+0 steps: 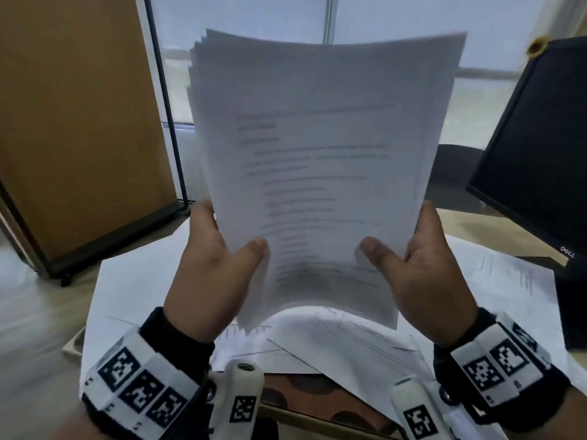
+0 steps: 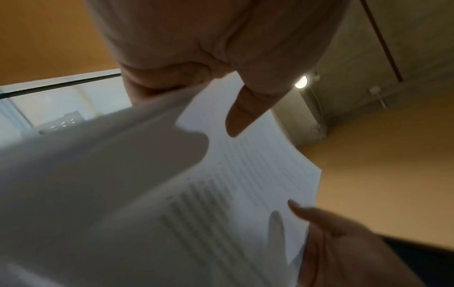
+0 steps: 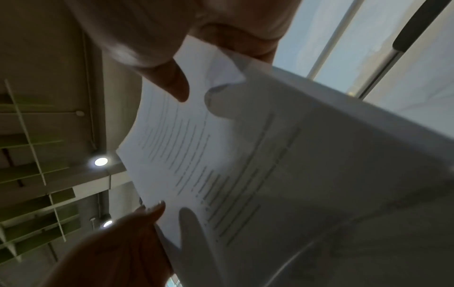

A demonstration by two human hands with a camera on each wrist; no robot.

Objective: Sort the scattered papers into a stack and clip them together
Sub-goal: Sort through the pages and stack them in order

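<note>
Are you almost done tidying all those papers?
Partly. A thick stack is gathered and held upright, the left hand and right hand each gripping a side. Its top left edges are still uneven. More loose sheets lie on the desk, and no clip shows, so clipping is still to do.

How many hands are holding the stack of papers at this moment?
2. The left hand grips the left edge of the stack of papers, and the right hand grips its right edge, each with the thumb on the front page.
</note>
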